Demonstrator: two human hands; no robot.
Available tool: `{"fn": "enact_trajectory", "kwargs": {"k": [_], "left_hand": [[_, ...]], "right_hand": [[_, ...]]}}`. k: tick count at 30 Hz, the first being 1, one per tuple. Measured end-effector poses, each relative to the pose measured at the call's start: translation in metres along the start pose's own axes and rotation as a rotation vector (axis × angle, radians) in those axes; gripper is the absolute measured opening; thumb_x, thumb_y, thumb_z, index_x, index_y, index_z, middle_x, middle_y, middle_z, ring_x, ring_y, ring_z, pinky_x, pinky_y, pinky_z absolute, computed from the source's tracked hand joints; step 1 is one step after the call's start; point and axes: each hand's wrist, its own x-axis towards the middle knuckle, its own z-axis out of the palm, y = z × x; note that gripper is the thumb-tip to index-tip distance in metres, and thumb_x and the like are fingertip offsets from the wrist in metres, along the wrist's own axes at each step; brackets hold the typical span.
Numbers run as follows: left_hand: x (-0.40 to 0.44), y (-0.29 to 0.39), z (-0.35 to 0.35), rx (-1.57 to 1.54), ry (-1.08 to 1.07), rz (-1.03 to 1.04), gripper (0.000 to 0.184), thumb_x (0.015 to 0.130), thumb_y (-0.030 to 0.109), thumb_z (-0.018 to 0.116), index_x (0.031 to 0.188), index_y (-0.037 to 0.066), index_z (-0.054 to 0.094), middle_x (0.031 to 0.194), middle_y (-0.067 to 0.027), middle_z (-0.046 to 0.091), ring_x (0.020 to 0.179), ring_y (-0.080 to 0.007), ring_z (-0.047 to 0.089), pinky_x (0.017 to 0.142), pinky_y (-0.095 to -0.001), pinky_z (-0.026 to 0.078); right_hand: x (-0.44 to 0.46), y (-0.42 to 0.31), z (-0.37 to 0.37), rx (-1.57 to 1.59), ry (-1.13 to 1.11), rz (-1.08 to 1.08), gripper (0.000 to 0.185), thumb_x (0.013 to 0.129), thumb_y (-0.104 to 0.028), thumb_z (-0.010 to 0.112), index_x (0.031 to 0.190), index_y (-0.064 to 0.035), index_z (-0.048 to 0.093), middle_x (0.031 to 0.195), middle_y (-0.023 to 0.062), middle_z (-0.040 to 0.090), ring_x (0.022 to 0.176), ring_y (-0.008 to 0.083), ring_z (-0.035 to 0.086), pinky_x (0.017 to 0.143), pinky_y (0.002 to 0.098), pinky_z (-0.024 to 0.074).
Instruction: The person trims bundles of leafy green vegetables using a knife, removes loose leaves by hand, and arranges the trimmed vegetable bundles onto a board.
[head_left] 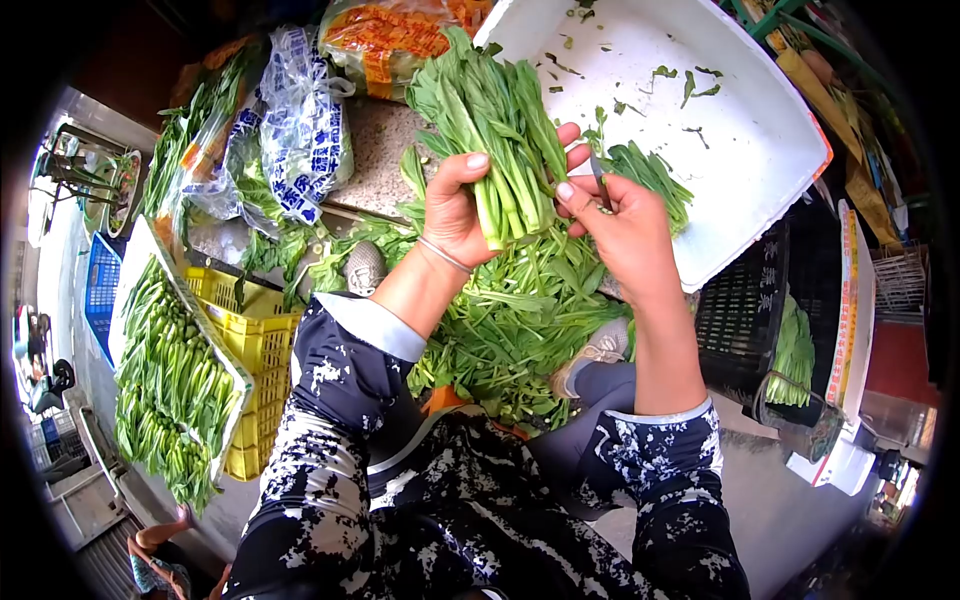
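Observation:
My left hand (pixel 455 205) is wrapped round a bunch of leafy green vegetables (pixel 495 130), its leaves pointing up and its pale stem ends toward me. Close on the right, my right hand (pixel 625 225) holds a small knife (pixel 599 180) between thumb and fingers, its blade beside the bunch. Part of the knife is hidden by the fingers. Below both hands lies a large heap of loose leaves and stems (pixel 520 320) between my shoes. More greens (pixel 650 180) lie at the near edge of a white foam box (pixel 740 150), behind my right hand.
At the left, a white tray of stacked greens (pixel 170 390) stands by yellow crates (pixel 265 370) and a blue crate (pixel 102 290). Plastic bags (pixel 305 130) of vegetables lie at the back left. A black crate (pixel 740 300) is at the right. Another person's arm (pixel 160 535) shows at bottom left.

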Motion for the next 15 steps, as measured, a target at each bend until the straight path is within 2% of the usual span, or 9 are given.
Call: {"fn": "enact_trajectory", "kwargs": {"k": [2,4,7,10,12,14,15], "left_hand": [[-0.001,0.001,0.002,0.019,0.017,0.027,0.083,0.067,0.028,0.061,0.132,-0.003,0.022,0.134,-0.0242,0.031,0.123,-0.0368,0.033,0.106,-0.0456,0.024],[-0.003,0.003,0.005,0.011,0.026,0.026,0.082,0.066,0.027,0.061,0.132,-0.003,0.022,0.133,-0.0251,0.032,0.121,-0.0362,0.036,0.105,-0.0442,0.027],[-0.003,0.001,0.001,0.037,-0.012,-0.02,0.08,0.066,0.025,0.06,0.131,-0.004,0.024,0.13,-0.0267,0.036,0.115,-0.0337,0.044,0.1,-0.0404,0.035],[-0.004,-0.001,0.002,0.059,0.003,-0.034,0.076,0.065,0.025,0.058,0.127,-0.008,0.03,0.126,-0.0235,0.042,0.114,-0.0311,0.046,0.1,-0.0367,0.036],[-0.007,-0.001,0.0,0.074,0.025,-0.02,0.074,0.065,0.025,0.059,0.127,-0.007,0.032,0.124,-0.0231,0.044,0.113,-0.0306,0.047,0.098,-0.0375,0.037],[-0.012,0.004,-0.01,0.133,0.08,-0.077,0.074,0.066,0.025,0.059,0.127,-0.007,0.032,0.123,-0.0232,0.045,0.113,-0.0297,0.047,0.099,-0.0402,0.036],[-0.012,0.002,0.0,0.091,0.078,-0.049,0.074,0.066,0.024,0.059,0.127,-0.007,0.031,0.124,-0.024,0.043,0.114,-0.0319,0.046,0.1,-0.0448,0.035]], "right_hand": [[-0.001,-0.004,0.002,-0.103,0.044,-0.015,0.014,0.078,-0.008,0.065,0.086,0.002,0.061,0.074,0.0033,0.062,0.057,0.0074,0.052,0.057,0.0221,0.044],[-0.004,-0.011,0.008,0.019,0.187,-0.295,0.016,0.077,-0.012,0.066,0.085,0.0009,0.062,0.074,0.0032,0.061,0.057,0.0077,0.051,0.057,0.0231,0.0428],[-0.004,-0.006,0.009,-0.1,0.124,-0.374,0.015,0.077,-0.012,0.066,0.083,0.0011,0.063,0.074,0.0054,0.06,0.063,0.0087,0.055,0.059,0.0248,0.0439],[-0.003,-0.006,0.009,-0.236,0.038,-0.318,0.015,0.075,-0.01,0.068,0.085,0.0003,0.063,0.075,0.0076,0.058,0.067,0.0102,0.056,0.06,0.0254,0.0447],[-0.001,-0.004,0.011,-0.29,0.039,-0.339,0.016,0.074,-0.008,0.068,0.086,0.0012,0.063,0.077,0.0063,0.06,0.065,0.0098,0.056,0.058,0.0253,0.0448],[-0.001,-0.005,0.013,0.054,0.103,-0.311,0.02,0.075,-0.01,0.069,0.087,0.0041,0.061,0.079,0.0065,0.062,0.063,0.0096,0.057,0.058,0.0236,0.0464],[-0.003,-0.014,0.008,0.02,0.081,-0.249,0.019,0.077,-0.01,0.067,0.087,0.0052,0.06,0.079,0.0079,0.063,0.062,0.0099,0.058,0.06,0.0221,0.0487]]}}
